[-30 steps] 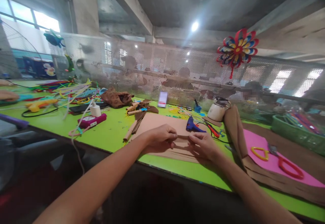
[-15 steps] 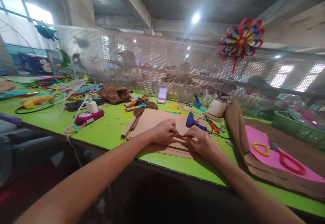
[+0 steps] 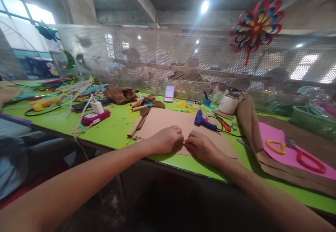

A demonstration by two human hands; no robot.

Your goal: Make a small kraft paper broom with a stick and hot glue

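At centre frame, our left hand (image 3: pixel 165 140) and right hand (image 3: pixel 201 147) meet fingertip to fingertip, both pinched shut on a thin brown strip (image 3: pixel 183 143) running left-right, over the brown cardboard sheet (image 3: pixel 168 121). Beneath lies a green table (image 3: pixel 115 130); a mesh screen (image 3: pixel 162 60) crosses the upper frame.

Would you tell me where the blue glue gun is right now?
The glue gun lies on the brown sheet's far right edge, beyond the right hand, near the white pot.
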